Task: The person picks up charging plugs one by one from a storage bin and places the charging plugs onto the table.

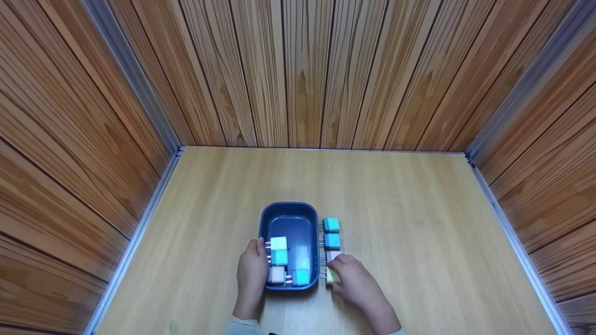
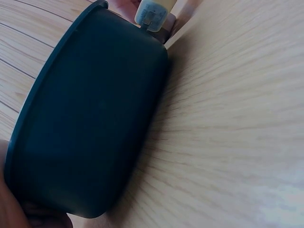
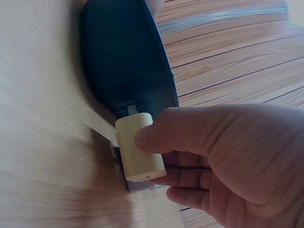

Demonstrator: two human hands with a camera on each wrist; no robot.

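A dark blue plastic bin (image 1: 291,228) rests on the table, and my left hand (image 1: 252,270) grips its left rim. Along the bin's right side is a row of small plug adapters with metal prongs towards the bin. My right hand (image 1: 358,284) pinches the nearest one, a pale yellow plug adapter (image 3: 135,159), thumb on its broad face. Just beyond it, partly behind the fingers, lies a lilac adapter (image 1: 332,255). Farther along are a blue adapter (image 1: 332,241) and a teal adapter (image 1: 331,224).
Inside the bin's near half sit several adapters: a pale mint one (image 1: 278,243), a teal one (image 1: 279,257), a lilac one (image 1: 276,274) and a turquoise one (image 1: 300,277). Wood-panelled walls (image 1: 305,74) enclose the light wooden table (image 1: 400,200) at the back and sides.
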